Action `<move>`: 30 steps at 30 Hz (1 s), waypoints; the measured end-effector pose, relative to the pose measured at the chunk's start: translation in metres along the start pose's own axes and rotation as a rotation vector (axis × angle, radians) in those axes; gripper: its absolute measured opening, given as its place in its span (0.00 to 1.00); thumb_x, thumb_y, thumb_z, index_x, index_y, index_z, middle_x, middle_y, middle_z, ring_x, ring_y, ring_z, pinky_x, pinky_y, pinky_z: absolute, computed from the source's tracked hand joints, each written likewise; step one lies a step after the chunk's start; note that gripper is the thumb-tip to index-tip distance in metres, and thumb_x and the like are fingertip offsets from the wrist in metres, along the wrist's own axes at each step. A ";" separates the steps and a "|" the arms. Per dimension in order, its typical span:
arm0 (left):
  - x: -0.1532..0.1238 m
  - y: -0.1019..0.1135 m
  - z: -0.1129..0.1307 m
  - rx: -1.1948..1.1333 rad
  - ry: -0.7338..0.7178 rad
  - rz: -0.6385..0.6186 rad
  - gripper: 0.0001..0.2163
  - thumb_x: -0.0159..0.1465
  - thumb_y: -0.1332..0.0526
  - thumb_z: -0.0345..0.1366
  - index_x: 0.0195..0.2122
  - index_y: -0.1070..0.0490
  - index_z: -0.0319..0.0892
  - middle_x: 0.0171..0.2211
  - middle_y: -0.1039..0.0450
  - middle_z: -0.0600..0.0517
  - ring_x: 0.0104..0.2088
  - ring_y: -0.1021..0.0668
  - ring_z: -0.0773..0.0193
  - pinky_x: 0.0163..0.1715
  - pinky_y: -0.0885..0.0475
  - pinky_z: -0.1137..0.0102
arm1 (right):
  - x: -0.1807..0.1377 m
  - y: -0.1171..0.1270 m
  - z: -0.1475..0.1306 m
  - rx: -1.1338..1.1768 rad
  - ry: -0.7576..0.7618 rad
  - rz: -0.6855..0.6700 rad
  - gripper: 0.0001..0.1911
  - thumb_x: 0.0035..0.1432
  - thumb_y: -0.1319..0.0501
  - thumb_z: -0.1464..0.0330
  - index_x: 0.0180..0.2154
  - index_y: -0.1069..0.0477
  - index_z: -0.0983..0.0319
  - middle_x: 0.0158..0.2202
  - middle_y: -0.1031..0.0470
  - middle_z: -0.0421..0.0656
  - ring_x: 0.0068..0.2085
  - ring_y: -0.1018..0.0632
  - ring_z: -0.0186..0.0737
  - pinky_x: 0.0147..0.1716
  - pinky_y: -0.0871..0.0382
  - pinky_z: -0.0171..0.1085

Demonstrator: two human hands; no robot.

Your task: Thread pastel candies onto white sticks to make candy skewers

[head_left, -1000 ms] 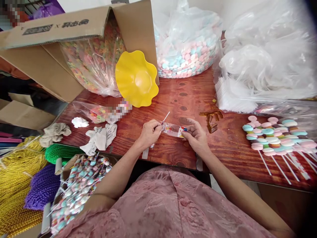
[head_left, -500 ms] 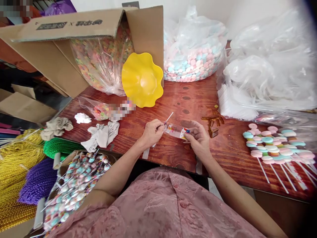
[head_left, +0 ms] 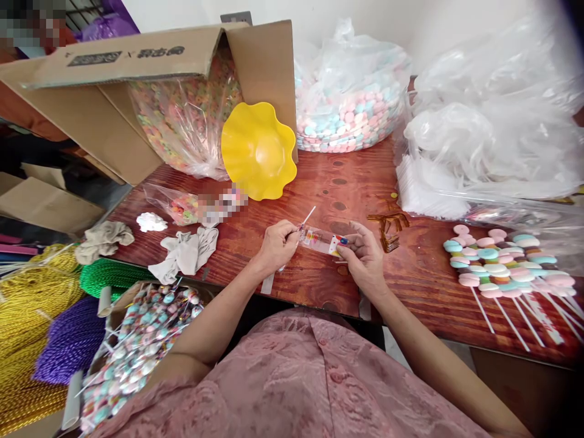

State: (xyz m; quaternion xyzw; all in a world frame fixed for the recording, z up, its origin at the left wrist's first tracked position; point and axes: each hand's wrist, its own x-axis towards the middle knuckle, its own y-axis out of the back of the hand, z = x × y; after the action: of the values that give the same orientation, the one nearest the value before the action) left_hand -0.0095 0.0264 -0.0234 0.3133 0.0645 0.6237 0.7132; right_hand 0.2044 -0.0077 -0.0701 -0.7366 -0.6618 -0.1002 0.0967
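Between my hands a small clear printed plastic bag [head_left: 316, 239] is stretched level, just above the table's front part. My left hand [head_left: 277, 244] is closed in a pinch on its left end, where a white stick [head_left: 310, 214] pokes out up and to the right. My right hand [head_left: 364, 254] pinches the right end between thumb and fingers, beside a white patch with red and blue print. What lies inside the left fist is hidden. Several brown-gold twist ties [head_left: 389, 230] lie on the table just beyond my right hand.
Marshmallow skewers [head_left: 506, 261] lie at the right, below plastic bags [head_left: 460, 131]. A yellow wavy bowl [head_left: 262, 149] leans near an open carton [head_left: 269, 67] and a bag of marshmallows [head_left: 349, 118]. Gloves [head_left: 187, 252] lie left; a box of wrapped skewers [head_left: 141, 340] stands below the table edge.
Both hands keep their pinch on the bag's ends and hardly move. The whole view has shifted slightly, so the table things appear a little further left.
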 end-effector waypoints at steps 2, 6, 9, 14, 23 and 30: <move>-0.001 0.000 0.000 -0.001 0.006 0.000 0.12 0.63 0.44 0.28 0.21 0.33 0.41 0.23 0.34 0.55 0.25 0.31 0.70 0.27 0.37 0.73 | 0.000 0.000 0.001 -0.002 0.003 -0.005 0.26 0.56 0.36 0.67 0.56 0.38 0.53 0.35 0.26 0.38 0.34 0.24 0.35 0.31 0.27 0.35; -0.001 -0.001 -0.002 0.010 -0.005 -0.005 0.12 0.63 0.44 0.28 0.21 0.32 0.40 0.24 0.33 0.55 0.25 0.30 0.70 0.27 0.37 0.74 | -0.001 0.001 0.003 0.018 -0.001 -0.018 0.26 0.57 0.36 0.67 0.56 0.38 0.52 0.36 0.26 0.38 0.35 0.24 0.35 0.31 0.28 0.34; -0.001 -0.001 -0.002 0.016 -0.002 -0.004 0.12 0.63 0.44 0.28 0.22 0.31 0.40 0.24 0.33 0.55 0.25 0.30 0.70 0.26 0.37 0.74 | -0.002 0.002 0.003 0.040 0.002 -0.024 0.26 0.57 0.36 0.68 0.57 0.39 0.52 0.36 0.26 0.37 0.34 0.24 0.34 0.31 0.29 0.34; 0.000 -0.001 0.000 0.037 -0.011 -0.012 0.12 0.63 0.44 0.29 0.23 0.30 0.40 0.25 0.31 0.54 0.26 0.29 0.70 0.29 0.35 0.73 | -0.003 0.002 0.003 0.037 0.004 -0.018 0.27 0.58 0.37 0.68 0.57 0.39 0.52 0.36 0.27 0.38 0.35 0.24 0.35 0.30 0.29 0.35; 0.001 0.001 0.001 0.050 -0.063 0.010 0.11 0.63 0.44 0.29 0.23 0.30 0.40 0.25 0.31 0.54 0.27 0.29 0.69 0.29 0.36 0.72 | -0.003 0.004 0.005 0.008 0.019 -0.048 0.27 0.59 0.37 0.68 0.58 0.41 0.52 0.37 0.28 0.39 0.36 0.24 0.35 0.32 0.28 0.35; 0.000 0.002 0.003 0.073 -0.096 0.028 0.11 0.64 0.44 0.30 0.23 0.30 0.41 0.25 0.31 0.53 0.28 0.29 0.68 0.30 0.35 0.72 | -0.004 0.003 0.005 0.015 0.036 -0.042 0.27 0.59 0.37 0.68 0.58 0.41 0.51 0.38 0.28 0.39 0.36 0.24 0.35 0.33 0.28 0.36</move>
State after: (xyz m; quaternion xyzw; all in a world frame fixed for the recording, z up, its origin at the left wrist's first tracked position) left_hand -0.0097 0.0252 -0.0200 0.3695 0.0486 0.6151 0.6948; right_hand 0.2075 -0.0103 -0.0762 -0.7199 -0.6760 -0.1105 0.1121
